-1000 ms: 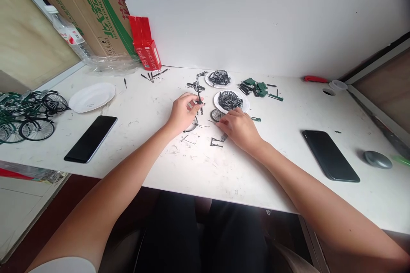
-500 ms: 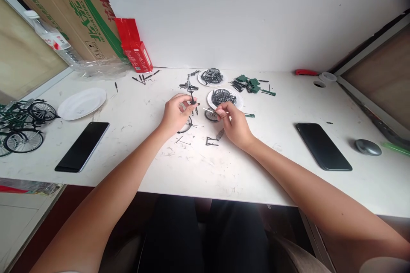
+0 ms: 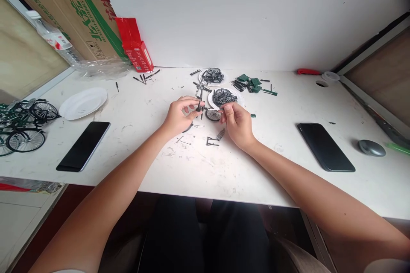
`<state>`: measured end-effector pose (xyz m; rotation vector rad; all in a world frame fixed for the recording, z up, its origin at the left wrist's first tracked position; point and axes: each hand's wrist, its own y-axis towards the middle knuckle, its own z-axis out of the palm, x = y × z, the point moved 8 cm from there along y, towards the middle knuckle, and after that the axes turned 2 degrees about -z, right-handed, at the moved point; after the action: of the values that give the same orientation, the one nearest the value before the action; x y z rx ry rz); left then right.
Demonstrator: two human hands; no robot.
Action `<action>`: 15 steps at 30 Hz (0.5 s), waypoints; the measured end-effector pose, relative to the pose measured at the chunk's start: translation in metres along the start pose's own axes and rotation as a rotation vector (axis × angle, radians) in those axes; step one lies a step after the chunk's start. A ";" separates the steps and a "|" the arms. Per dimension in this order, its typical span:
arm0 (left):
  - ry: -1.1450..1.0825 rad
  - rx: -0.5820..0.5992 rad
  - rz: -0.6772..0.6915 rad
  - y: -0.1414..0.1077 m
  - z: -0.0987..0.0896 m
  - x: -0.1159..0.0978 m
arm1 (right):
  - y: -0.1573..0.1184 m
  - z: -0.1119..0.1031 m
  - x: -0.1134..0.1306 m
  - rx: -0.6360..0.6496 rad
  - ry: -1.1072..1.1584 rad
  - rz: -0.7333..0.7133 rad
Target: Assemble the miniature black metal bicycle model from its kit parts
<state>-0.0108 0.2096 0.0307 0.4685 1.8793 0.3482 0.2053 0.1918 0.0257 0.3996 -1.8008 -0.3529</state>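
My left hand (image 3: pixel 185 113) is closed around a dark toy bicycle frame (image 3: pixel 200 94), which stands up tilted above the table with its silver handlebar at the top. My right hand (image 3: pixel 238 123) pinches a thin pale rod (image 3: pixel 215 108), its tip pointing left at the frame; whether they touch I cannot tell. A loose spoked wheel (image 3: pixel 213 114) lies between the hands. Below it is a small black bracket-like part (image 3: pixel 212 141). Another wheel (image 3: pixel 188 128) is mostly hidden under my left hand. Thin pins (image 3: pixel 184 140) lie nearby.
Two paper plates (image 3: pixel 241 99) hold black wheels and parts. Green and black pieces (image 3: pixel 253 83) lie behind. Assembled toy bicycles (image 3: pixel 25 126), a white plate (image 3: pixel 83 104) and a phone (image 3: pixel 83 147) are left; another phone (image 3: pixel 325 147) and a mouse (image 3: pixel 371 148) are right.
My left hand has moved a little right, and the bicycle frame has turned, its handlebar shifting right. My right hand has moved slightly right, with the rod more level.
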 end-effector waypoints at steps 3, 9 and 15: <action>-0.014 0.001 0.027 0.000 0.001 0.000 | -0.002 0.002 0.000 0.024 0.042 0.015; -0.014 0.008 0.028 -0.001 0.002 -0.006 | -0.005 0.005 0.001 0.040 0.107 0.038; 0.004 0.017 0.013 -0.001 0.002 -0.008 | -0.005 0.004 0.002 0.024 0.132 0.050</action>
<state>-0.0063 0.2049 0.0360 0.4926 1.8849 0.3420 0.2011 0.1861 0.0242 0.3856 -1.6847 -0.2643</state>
